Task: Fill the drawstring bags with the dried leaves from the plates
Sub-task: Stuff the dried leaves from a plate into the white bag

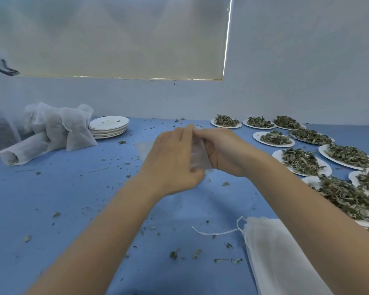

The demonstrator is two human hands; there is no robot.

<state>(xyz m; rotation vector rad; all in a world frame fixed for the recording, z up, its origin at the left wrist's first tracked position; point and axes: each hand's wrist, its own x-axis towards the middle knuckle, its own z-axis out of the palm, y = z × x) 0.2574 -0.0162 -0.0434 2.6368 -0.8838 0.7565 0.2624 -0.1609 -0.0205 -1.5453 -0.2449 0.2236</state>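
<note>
Above the middle of the blue table, my left hand (170, 160) and my right hand (224, 152) hold one thin white drawstring bag (198, 155) between them, each pinching a side of it. The bag is blurred and I cannot tell if it holds leaves. Several white plates heaped with dried green leaves (300, 161) lie on the right side of the table. A pile of flat white drawstring bags (273, 252) with a loose cord lies at the near right, partly under my right forearm. Stuffed white bags (58, 128) lie heaped at the far left.
A stack of white plates with only crumbs (109, 125) stands at the back, right of the stuffed bags. Leaf bits are scattered over the blue tablecloth (73, 199). A white wall with a drawn blind rises behind the table.
</note>
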